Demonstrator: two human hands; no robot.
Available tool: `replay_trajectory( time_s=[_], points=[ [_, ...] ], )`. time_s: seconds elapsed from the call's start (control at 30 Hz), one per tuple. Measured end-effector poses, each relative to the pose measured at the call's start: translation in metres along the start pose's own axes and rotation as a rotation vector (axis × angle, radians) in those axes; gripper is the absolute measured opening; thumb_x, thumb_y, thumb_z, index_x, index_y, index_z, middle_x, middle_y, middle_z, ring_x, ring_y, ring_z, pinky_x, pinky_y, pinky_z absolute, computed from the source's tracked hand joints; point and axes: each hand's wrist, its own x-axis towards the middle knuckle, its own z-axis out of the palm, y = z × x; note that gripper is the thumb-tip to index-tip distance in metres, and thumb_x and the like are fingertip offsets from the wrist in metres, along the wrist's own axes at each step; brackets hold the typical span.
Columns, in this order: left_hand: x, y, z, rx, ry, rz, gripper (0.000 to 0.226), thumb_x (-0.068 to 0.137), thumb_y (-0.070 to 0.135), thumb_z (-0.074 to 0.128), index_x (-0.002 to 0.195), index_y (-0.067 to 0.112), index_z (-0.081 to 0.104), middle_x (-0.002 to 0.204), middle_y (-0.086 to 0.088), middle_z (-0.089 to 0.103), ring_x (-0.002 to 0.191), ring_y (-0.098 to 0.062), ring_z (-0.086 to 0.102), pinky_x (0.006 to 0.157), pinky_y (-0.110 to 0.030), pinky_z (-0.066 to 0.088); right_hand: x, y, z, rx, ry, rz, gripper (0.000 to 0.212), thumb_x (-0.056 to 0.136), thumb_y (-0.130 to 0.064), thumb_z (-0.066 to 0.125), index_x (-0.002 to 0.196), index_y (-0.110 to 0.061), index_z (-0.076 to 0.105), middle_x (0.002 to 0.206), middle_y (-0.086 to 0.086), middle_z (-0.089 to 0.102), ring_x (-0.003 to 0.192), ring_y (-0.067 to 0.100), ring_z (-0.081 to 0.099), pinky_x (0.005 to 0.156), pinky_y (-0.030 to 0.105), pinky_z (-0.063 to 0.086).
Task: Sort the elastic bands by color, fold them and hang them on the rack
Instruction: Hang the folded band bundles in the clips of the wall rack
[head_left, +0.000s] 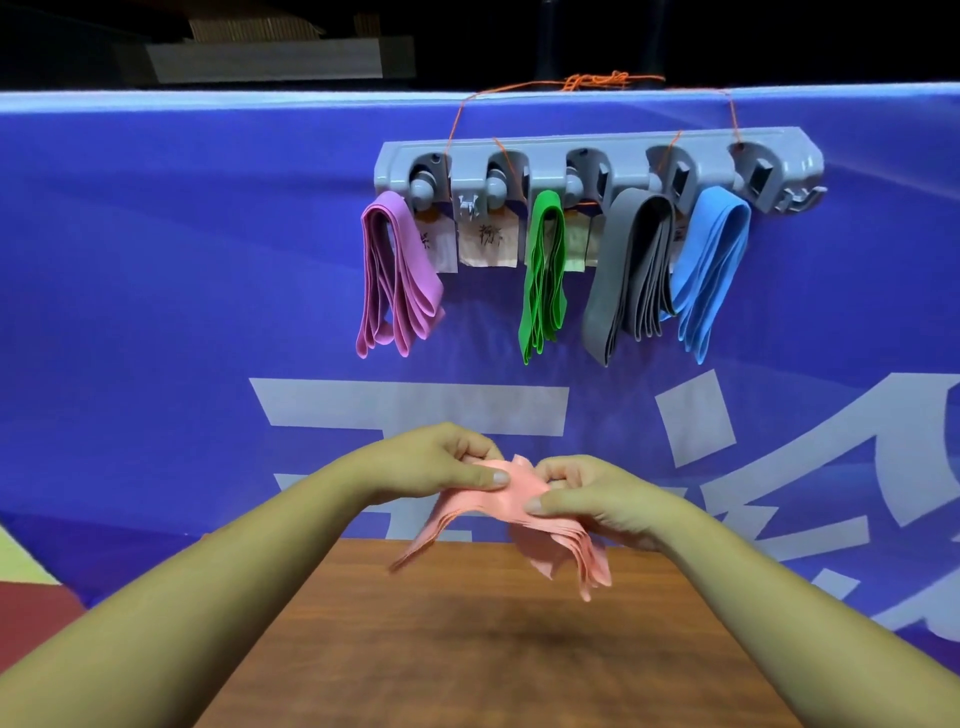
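A bundle of salmon-pink elastic bands (511, 512) is held folded above the wooden table (493, 649), its ends drooping on both sides. My left hand (441, 460) pinches its left part with thumb on top. My right hand (587, 501) pinches its right part. On the grey rack (597, 163) on the blue banner hang folded purple bands (395, 275), green bands (545, 270), grey bands (628, 270) and blue bands (709, 270). The second hook (470, 202) from the left carries no bands.
The rack hangs by orange string (602, 80) over the top of the blue banner (182, 260). Paper tags (488, 239) hang below the hooks. A hook at the rack's right end (800, 197) is bare. A red and yellow surface (31, 587) lies at the lower left.
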Motion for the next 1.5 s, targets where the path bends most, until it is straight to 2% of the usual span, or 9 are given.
replay_trajectory(
  time_s=[0.23,0.4,0.57,0.77,1.0,1.17,1.3,1.4,1.5],
  points=[
    [0.003,-0.005,-0.001,-0.005,-0.012,0.029,0.01,0.095,0.025,0.063,0.092,0.016,0.065,0.085,0.0,0.066,0.079,-0.014,0.059,0.08,-0.035,0.047,0.003,0.004,0.0,0.073,-0.016,-0.007,0.047,0.077,-0.019,0.077,0.105,0.012,0.055,0.088,0.016,0.057,0.08,0.028,0.052,0.064,0.028,0.043],
    [0.001,-0.019,0.007,-0.082,-0.014,0.081,0.005,0.095,0.018,0.061,0.092,0.021,0.065,0.124,0.007,0.065,0.111,-0.022,0.062,0.1,-0.035,0.046,0.003,-0.003,-0.001,0.044,-0.077,-0.008,0.038,0.077,-0.015,0.075,0.101,0.01,0.061,0.088,0.016,0.063,0.078,0.022,0.06,0.068,0.028,0.048],
    [-0.001,-0.023,0.013,-0.106,-0.03,0.061,0.007,0.093,0.025,0.062,0.091,0.018,0.061,0.091,0.004,0.065,0.086,-0.012,0.058,0.085,-0.036,0.045,0.002,-0.011,-0.003,0.009,-0.13,-0.014,0.028,0.08,-0.01,0.072,0.1,0.007,0.063,0.086,0.012,0.059,0.078,0.018,0.058,0.071,0.024,0.047],
    [-0.003,-0.024,0.004,-0.165,-0.029,0.045,0.025,0.093,0.018,0.065,0.117,0.02,0.056,0.084,-0.002,0.056,0.08,-0.013,0.053,0.072,-0.023,0.044,-0.002,-0.018,-0.009,-0.131,-0.093,0.014,0.021,0.086,-0.011,0.072,0.1,0.003,0.066,0.084,0.008,0.064,0.077,0.017,0.059,0.067,0.024,0.046],
    [-0.006,-0.024,0.004,0.078,-0.015,-0.03,0.021,0.094,0.028,0.061,0.08,0.013,0.059,0.072,0.009,0.054,0.07,-0.007,0.049,0.072,-0.025,0.039,-0.004,-0.021,-0.004,-0.247,-0.088,0.024,0.025,0.082,-0.017,0.077,0.104,-0.008,0.068,0.09,0.006,0.069,0.081,0.016,0.063,0.073,0.028,0.05],
    [-0.011,-0.031,0.0,-0.003,0.017,0.028,0.023,0.087,0.036,0.067,0.074,0.019,0.058,0.088,-0.006,0.064,0.081,-0.011,0.056,0.083,-0.037,0.045,-0.006,-0.028,-0.005,-0.276,-0.056,0.058,0.028,0.082,-0.022,0.078,0.106,-0.012,0.068,0.098,0.014,0.073,0.08,0.019,0.067,0.064,0.024,0.051],
    [-0.014,-0.031,-0.001,-0.073,0.079,0.071,0.032,0.09,0.032,0.067,0.068,0.02,0.049,0.067,0.005,0.046,0.067,-0.009,0.044,0.064,-0.024,0.036,-0.009,-0.029,-0.007,-0.319,-0.028,0.084,0.028,0.082,-0.03,0.077,0.101,-0.01,0.07,0.093,0.013,0.071,0.079,0.02,0.065,0.064,0.033,0.045],
    [-0.015,-0.035,0.003,-0.069,0.087,0.058,0.025,0.092,0.033,0.066,0.077,0.018,0.054,0.069,0.007,0.051,0.064,-0.008,0.047,0.059,-0.02,0.037,-0.01,-0.027,-0.006,-0.335,-0.023,0.08,0.029,0.083,-0.029,0.077,0.097,-0.006,0.068,0.086,0.008,0.068,0.075,0.019,0.064,0.065,0.035,0.045],
    [-0.018,-0.043,0.008,-0.062,0.081,0.008,0.023,0.09,0.043,0.065,0.093,0.021,0.066,0.082,0.006,0.066,0.074,-0.008,0.059,0.071,-0.025,0.045,-0.011,-0.018,-0.005,-0.229,-0.021,0.111,0.023,0.083,-0.024,0.077,0.09,-0.004,0.067,0.081,0.011,0.064,0.07,0.022,0.061,0.058,0.032,0.048]
  ],
)
